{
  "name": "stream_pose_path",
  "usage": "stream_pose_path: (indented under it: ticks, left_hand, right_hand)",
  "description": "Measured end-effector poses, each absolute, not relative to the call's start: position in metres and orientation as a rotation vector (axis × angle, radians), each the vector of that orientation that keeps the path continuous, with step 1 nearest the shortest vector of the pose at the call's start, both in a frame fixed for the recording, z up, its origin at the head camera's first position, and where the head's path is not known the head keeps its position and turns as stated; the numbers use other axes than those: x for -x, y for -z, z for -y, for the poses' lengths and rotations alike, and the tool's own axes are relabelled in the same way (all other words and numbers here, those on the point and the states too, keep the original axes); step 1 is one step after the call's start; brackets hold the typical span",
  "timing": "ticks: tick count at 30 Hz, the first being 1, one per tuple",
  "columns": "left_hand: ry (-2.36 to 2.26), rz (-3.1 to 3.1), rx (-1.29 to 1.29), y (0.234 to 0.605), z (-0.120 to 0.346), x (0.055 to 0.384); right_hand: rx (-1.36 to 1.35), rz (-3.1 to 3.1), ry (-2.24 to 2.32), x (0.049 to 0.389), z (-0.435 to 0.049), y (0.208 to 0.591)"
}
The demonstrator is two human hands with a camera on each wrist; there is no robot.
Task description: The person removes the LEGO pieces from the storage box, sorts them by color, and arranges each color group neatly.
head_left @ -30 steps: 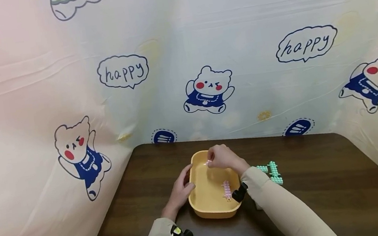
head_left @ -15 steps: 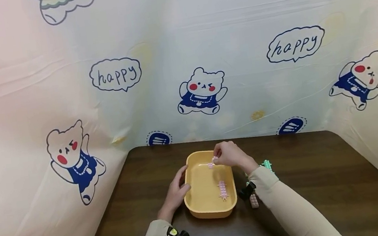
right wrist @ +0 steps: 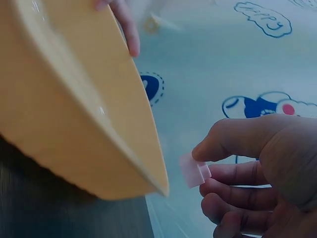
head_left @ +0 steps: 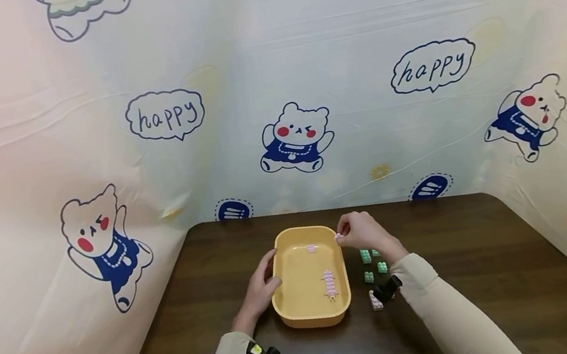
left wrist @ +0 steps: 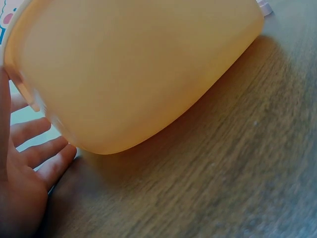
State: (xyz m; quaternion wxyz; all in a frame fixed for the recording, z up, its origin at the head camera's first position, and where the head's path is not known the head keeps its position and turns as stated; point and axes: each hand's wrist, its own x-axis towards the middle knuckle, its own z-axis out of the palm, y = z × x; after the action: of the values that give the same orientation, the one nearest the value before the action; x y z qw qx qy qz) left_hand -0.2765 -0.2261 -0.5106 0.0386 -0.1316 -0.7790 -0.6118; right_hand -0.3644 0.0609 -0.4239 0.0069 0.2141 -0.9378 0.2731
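My left hand (head_left: 260, 292) holds the left side of a yellow plastic tub (head_left: 293, 313). Its thumb tip reaches over the rim while the other fingers lie against the outer wall, as the left wrist view shows. Between thumb and forefinger, my right hand (head_left: 365, 231) pinches a small pink toy brick (right wrist: 193, 171), just outside the tub's far right rim. Inside the tub, a row of pink bricks (head_left: 330, 285) lies towards the near right. A single small pink brick (head_left: 311, 248) lies near the tub's far end.
Right of the tub, several green bricks (head_left: 366, 256) lie on the dark wooden table (head_left: 210, 270), partly hidden by my right forearm. A pale pink brick (head_left: 376, 300) lies nearer to me. A printed curtain (head_left: 239, 165) stands behind the table and at its sides.
My right hand has moved right with its pink brick, from over the tub to its right rim. A small pink brick now shows in the tub's far end. The head view has shifted.
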Motion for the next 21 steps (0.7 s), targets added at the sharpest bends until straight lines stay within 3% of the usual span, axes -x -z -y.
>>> stream_pose_path:
  ticks: [21]
  left_hand:
    - [1.854, 2.333, 0.347, 0.539, 0.225, 0.293]
  right_hand:
    - [-0.495, 2.933, -0.882, 0.349, -0.141, 0.439]
